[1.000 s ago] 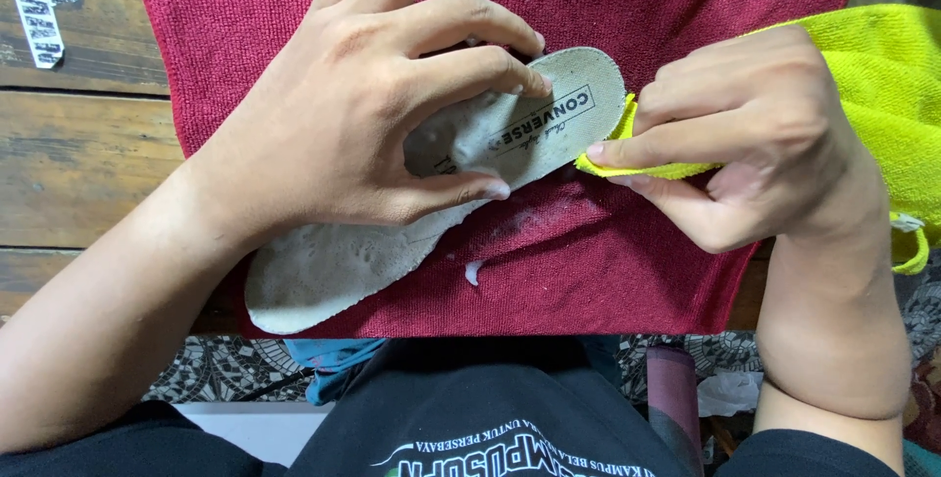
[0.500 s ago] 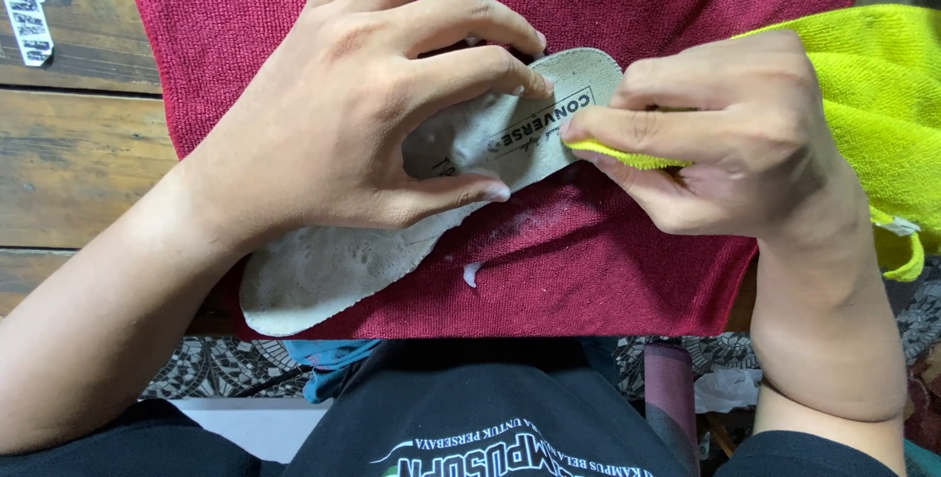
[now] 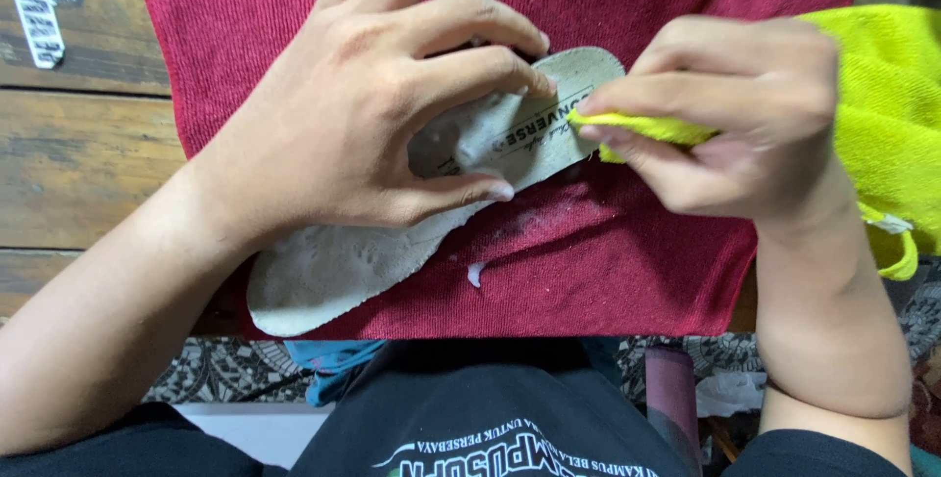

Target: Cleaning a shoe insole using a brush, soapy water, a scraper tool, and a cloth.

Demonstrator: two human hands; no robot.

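A worn grey shoe insole [image 3: 338, 266] lies slantwise on a dark red towel [image 3: 627, 251]. My left hand [image 3: 382, 114] presses down on the insole's heel half, fingers and thumb clamped on its edges. My right hand [image 3: 735, 114] pinches a fold of yellow-green cloth [image 3: 882, 114] and holds that fold against the insole's heel end. A small blob of white foam [image 3: 475, 274] sits on the towel just below the insole. The insole's middle is hidden under my left hand.
The towel covers a brown wooden plank table [image 3: 78, 153]. A white printed strip [image 3: 39, 1] lies at the far left. The rest of the yellow-green cloth spreads at the right edge. Below the table's near edge are my black shirt [image 3: 490, 428] and a patterned floor.
My right hand moved the yellow-green cloth fold left onto the insole's heel, then back a little toward its end. My left hand kept its hold.
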